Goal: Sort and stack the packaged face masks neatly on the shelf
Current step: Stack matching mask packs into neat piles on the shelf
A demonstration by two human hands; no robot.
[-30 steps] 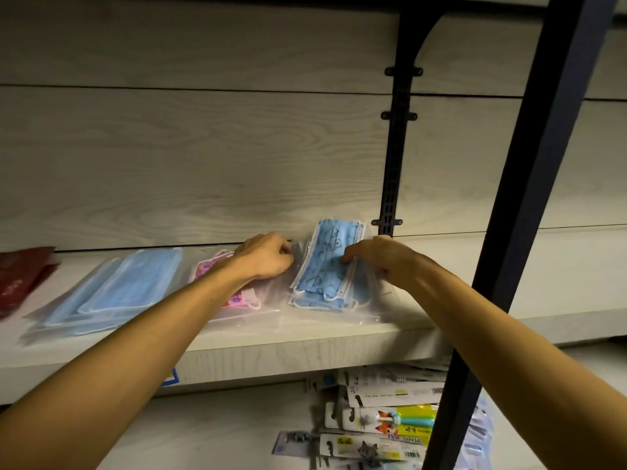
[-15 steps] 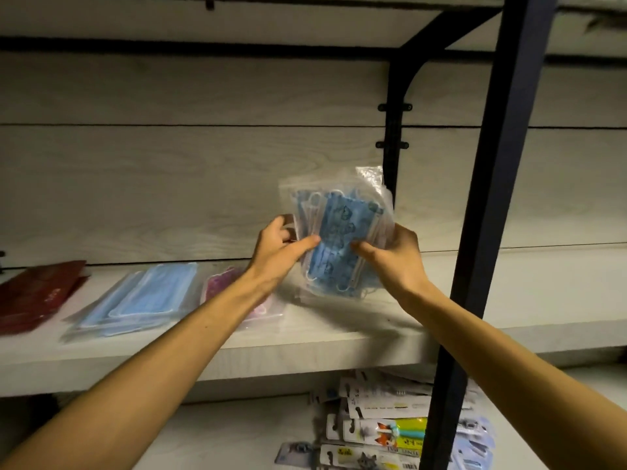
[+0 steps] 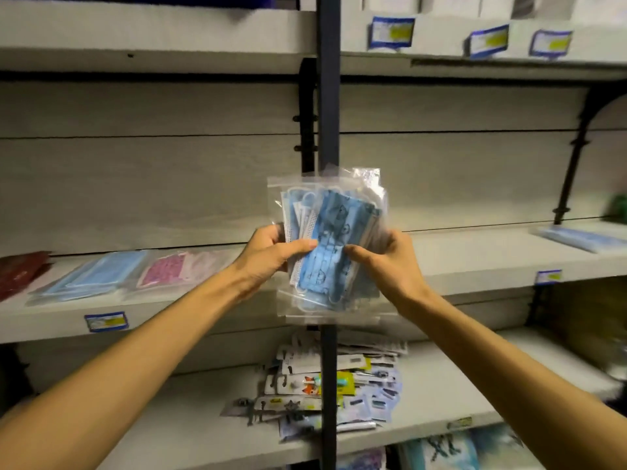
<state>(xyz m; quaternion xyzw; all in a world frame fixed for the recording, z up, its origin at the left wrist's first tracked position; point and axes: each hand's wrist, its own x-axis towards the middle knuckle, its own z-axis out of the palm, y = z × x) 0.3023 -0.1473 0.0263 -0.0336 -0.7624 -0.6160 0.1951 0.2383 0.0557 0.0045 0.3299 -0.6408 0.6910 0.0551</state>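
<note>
A bundle of clear bags (image 3: 334, 252) (blue printed masks inside) was held upright above the shelf (image 3: 475, 262), gripped firmly by the left hand (image 3: 271, 254) and right hand (image 3: 386, 262).

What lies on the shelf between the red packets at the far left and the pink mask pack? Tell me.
In the head view, a stack of plain light-blue mask packs lies between the red packets and the pink mask pack on the shelf.

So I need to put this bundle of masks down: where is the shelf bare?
The shelf is bare between the pink mask pack and the blue pack at far right, behind the held bundle. Its left end is crowded: red pack, blue packs, pink.
</note>
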